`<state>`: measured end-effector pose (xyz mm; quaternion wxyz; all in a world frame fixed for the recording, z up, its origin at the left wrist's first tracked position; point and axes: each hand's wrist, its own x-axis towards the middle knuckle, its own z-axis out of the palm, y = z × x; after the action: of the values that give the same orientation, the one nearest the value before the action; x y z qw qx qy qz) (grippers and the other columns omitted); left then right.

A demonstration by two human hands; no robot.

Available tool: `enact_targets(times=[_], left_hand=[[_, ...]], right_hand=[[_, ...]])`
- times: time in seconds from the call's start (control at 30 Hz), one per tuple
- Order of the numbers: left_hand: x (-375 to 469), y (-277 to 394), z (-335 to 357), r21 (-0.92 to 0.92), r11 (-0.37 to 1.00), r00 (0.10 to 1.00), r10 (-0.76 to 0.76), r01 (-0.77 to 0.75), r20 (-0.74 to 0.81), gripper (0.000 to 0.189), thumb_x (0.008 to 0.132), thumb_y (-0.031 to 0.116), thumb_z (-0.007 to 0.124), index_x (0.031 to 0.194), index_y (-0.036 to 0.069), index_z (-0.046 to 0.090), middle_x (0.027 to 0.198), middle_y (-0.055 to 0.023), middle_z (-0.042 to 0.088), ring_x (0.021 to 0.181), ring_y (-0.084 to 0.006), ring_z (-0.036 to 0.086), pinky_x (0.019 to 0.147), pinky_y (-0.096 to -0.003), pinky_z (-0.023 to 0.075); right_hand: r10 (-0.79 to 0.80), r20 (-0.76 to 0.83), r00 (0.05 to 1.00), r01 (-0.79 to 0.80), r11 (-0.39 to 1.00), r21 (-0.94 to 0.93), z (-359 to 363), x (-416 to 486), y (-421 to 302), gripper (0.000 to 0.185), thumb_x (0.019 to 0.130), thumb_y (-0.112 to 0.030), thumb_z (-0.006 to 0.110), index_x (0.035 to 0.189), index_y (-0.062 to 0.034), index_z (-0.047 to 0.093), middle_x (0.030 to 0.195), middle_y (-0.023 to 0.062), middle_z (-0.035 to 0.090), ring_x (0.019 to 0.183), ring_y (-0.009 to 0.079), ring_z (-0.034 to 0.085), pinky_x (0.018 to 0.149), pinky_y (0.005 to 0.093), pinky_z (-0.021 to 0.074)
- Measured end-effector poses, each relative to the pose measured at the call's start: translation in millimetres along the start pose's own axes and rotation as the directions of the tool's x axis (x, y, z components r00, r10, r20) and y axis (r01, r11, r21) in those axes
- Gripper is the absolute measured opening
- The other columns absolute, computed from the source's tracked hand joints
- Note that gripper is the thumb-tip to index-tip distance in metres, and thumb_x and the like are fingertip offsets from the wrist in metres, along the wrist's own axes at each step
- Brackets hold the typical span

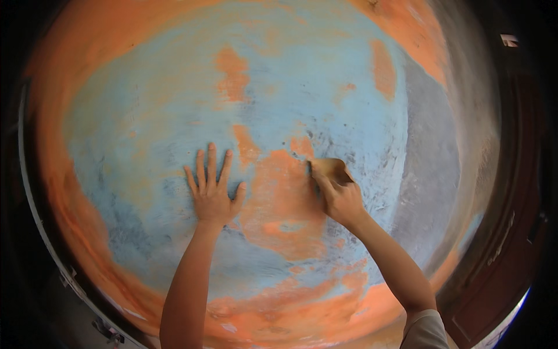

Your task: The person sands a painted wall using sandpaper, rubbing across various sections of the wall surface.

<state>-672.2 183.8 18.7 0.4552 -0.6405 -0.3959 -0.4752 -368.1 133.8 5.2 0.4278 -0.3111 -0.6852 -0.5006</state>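
Observation:
A broad painted surface fills the view, pale blue over much of it with orange showing through in patches. My left hand lies flat on the blue paint, fingers spread, with nothing in it. To its right, a large orange patch stretches between my two hands. My right hand pinches a curled tan sheet, which looks like sandpaper, against the surface at the patch's upper right edge. The sheet's working face is hidden. Dark scuff marks show around it.
A grey band borders the blue area on the right, with a dull brownish strip beyond. Farther right stands a dark red panel, possibly a door. A thin pale strip curves along the left. Small unclear objects lie at lower left.

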Motion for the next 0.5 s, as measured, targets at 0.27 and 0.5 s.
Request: enact_targets(times=[0.27, 0.5], left_hand=[[2, -1, 1, -0.039, 0.999, 1.000, 0.006, -0.007, -0.022, 0.067, 0.095, 0.053, 0.044, 0.152, 0.020, 0.035, 0.161, -0.0123, 0.021, 0.148, -0.0384, 0.017, 0.115, -0.0648, 0.0074], [2, 4, -3, -0.070, 0.998, 1.000, 0.001, -0.002, -0.010, 0.068, 0.091, 0.048, 0.050, 0.152, 0.021, 0.036, 0.161, -0.0133, 0.023, 0.147, -0.0396, 0.019, 0.115, -0.0653, 0.0081]], right_hand=[[0.075, 0.027, 0.997, -0.075, 0.997, 0.002, 11, 36, -11, 0.073, 0.070, 0.001, 0.055, 0.142, -0.0056, 0.048, 0.060, 0.0093, 0.058, 0.051, 0.0315, 0.057, 0.090, 0.0471, 0.0519], [0.028, -0.049, 0.998, -0.028, 0.999, 0.016, -4, -10, -12, 0.068, 0.071, 0.001, 0.054, 0.139, -0.0041, 0.052, 0.074, 0.0117, 0.067, 0.066, 0.0359, 0.065, 0.094, 0.0482, 0.0505]])
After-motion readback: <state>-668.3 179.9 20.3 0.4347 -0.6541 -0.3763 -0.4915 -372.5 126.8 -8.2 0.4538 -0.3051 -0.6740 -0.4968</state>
